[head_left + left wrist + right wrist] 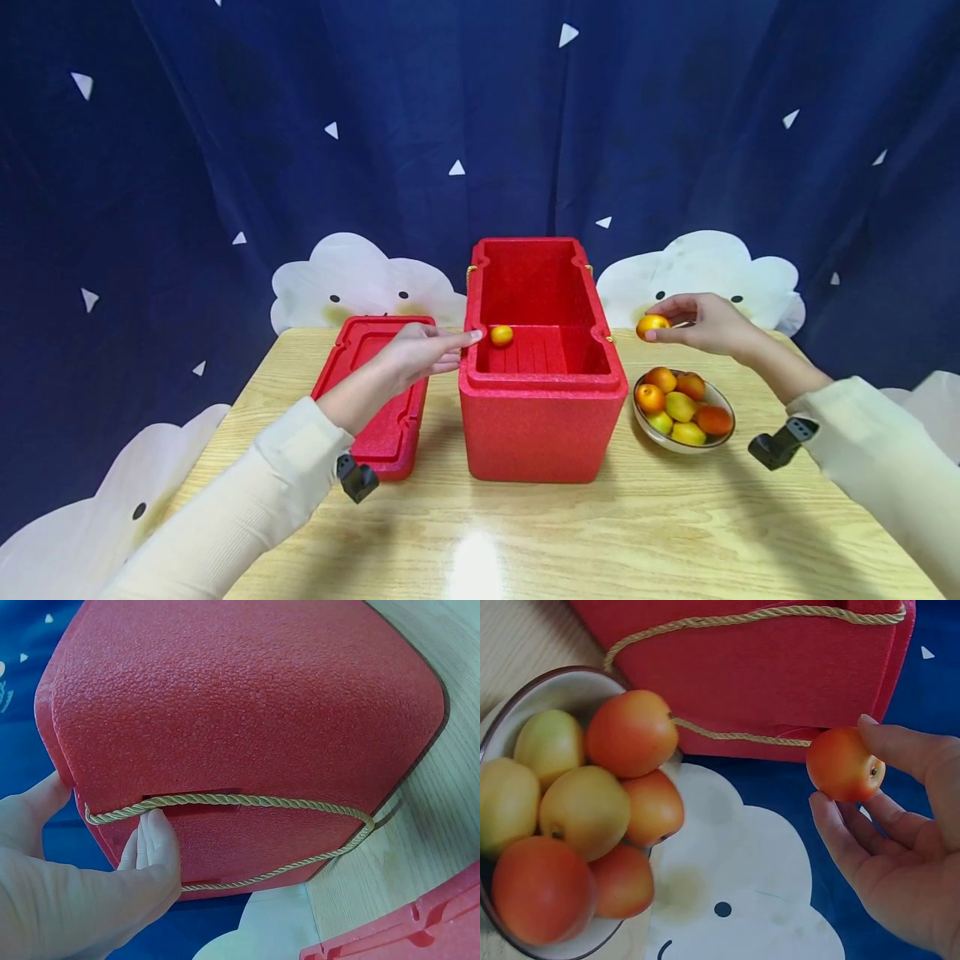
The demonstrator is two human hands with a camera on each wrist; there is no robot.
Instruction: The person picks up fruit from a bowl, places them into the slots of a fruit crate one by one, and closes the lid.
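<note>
Looking at a red box (534, 433) on the bench (570, 542), top wide open, with the left hand (423, 352) pinching its left rim, thumb up on the edge and fingers down the outer wall. Also got the right hand (701, 323) up in the air above the bowl's (678, 447) far side, pinching an orange-red fruit (651, 327) between thumb and fingertips, off to the right of the box.

Getting a narrow strip of bench between box and red lid (378, 429). Tighter on the right, with the bowl just beside the box and heaped with fruit. Way roomier at the front, and roomy inside the box too, with one yellow-orange fruit (502, 336) on its floor near the left wall.

Only getting that inside fruit from the head view. Need the left wrist view to spot fingertips right at a twisted gold rope (262, 801) on the box's side. From the right wrist view, getting the held fruit's dimpled end.
</note>
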